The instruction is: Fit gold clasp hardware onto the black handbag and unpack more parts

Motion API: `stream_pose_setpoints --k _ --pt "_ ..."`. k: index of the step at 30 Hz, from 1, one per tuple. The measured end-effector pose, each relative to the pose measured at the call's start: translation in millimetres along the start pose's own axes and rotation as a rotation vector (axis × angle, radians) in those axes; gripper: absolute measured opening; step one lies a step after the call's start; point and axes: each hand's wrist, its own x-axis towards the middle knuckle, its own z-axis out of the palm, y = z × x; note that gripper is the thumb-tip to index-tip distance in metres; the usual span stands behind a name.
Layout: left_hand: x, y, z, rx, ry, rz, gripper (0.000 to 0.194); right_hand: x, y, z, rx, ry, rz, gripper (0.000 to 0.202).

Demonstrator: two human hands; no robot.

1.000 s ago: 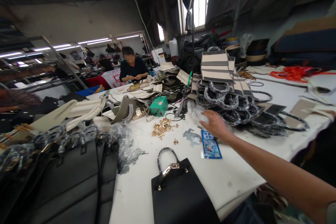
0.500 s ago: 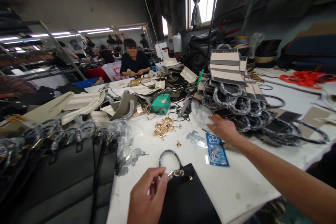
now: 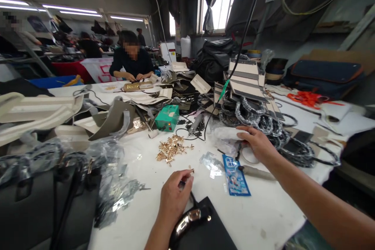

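Note:
My left hand (image 3: pixel 175 195) is pinched on a small gold piece (image 3: pixel 192 170), above a black bag panel (image 3: pixel 205 228) with gold hardware (image 3: pixel 193 215) near the bottom edge. On the right, my right hand (image 3: pixel 254 142) has its fingers closed on the end of a white plastic-wrapped bundle (image 3: pixel 228 133). Below that hand are a roll of tape (image 3: pixel 249 155), a grey-handled tool (image 3: pixel 258 172) and a blue packet (image 3: pixel 236 175). A pile of gold fittings (image 3: pixel 172 148) sits mid-table, with thin metal plates (image 3: pixel 212 164) to its right.
A green box (image 3: pixel 166 118) with a cable stands behind the fittings. Black bags (image 3: pixel 29 203) and plastic-wrapped metal plates (image 3: pixel 117 195) lie at left. Wrapped handles (image 3: pixel 252 113) and panels are stacked at right. A person (image 3: pixel 131 58) sits across the table.
The view has shifted right. My left hand has left the bag's hardware and now pinches a small gold piece. My right hand now grips the white bundle, and the tool and tape have come into view.

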Motion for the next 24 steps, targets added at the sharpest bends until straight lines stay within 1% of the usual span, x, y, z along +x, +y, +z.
stream_pose_setpoints --k 1,2,3,4,6,7,8,9,11,12,13,14,17,18,19,21,23,24 --pt "-1 2 -2.1 -0.075 -0.009 -0.039 0.029 -12 -6 2 0.007 -0.011 0.009 0.047" --pt "-2 4 -4.4 -0.177 -0.025 -0.088 0.032 -27 -10 8 -0.035 -0.022 -0.010 0.046" --pt "-3 8 -6.4 -0.304 -0.050 -0.142 0.035 -43 -13 17 -0.118 -0.034 -0.061 0.043" --pt "-4 12 -8.0 -0.452 -0.084 -0.199 0.040 -60 -16 29 -0.190 -0.044 -0.163 0.037" --pt "-7 18 -9.0 -0.753 -0.157 -0.304 0.051 -95 -19 59 -0.234 -0.093 -0.476 0.024" --pt "-8 20 -8.4 -0.872 -0.182 -0.341 0.055 -111 -20 74 -0.242 -0.156 -0.605 0.023" --pt "-9 20 -7.1 -0.957 -0.184 -0.368 0.056 -124 -22 89 -0.261 -0.251 -0.695 0.028" --pt "-10 19 -5.5 -1.013 -0.164 -0.392 0.054 -135 -24 102 -0.276 -0.358 -0.752 0.034" --pt "-10 13 -2.2 -1.077 -0.090 -0.442 0.050 -147 -29 120 -0.256 -0.533 -0.798 0.045" --pt "-10 10 -0.8 -1.097 -0.059 -0.466 0.049 -148 -31 125 -0.212 -0.568 -0.790 0.047" --pt "-10 8 0.4 -1.107 -0.039 -0.482 0.049 -146 -32 128 -0.150 -0.565 -0.757 0.048" --pt "-9 7 1.4 -1.109 -0.030 -0.480 0.050 -143 -33 130 -0.082 -0.525 -0.694 0.045" --pt "-6 8 3.7 -1.039 -0.017 -0.426 0.050 -127 -31 131 0.045 -0.352 -0.397 0.036" --pt "-6 9 4.4 -1.004 -0.009 -0.414 0.051 -121 -29 131 0.052 -0.334 -0.307 0.035" --pt "-5 10 5.1 -0.972 -0.003 -0.406 0.053 -116 -28 133 0.056 -0.345 -0.232 0.034" --pt "-4 10 6.2 -0.904 0.011 -0.384 0.055 -109 -24 137 0.094 -0.437 -0.116 0.030" --pt "-4 7 7.0 -0.821 0.041 -0.344 0.054 -105 -21 142 0.179 -0.520 -0.025 0.025" --pt "-3 6 7.3 -0.779 0.054 -0.324 0.053 -104 -20 144 0.224 -0.540 0.004 0.025"
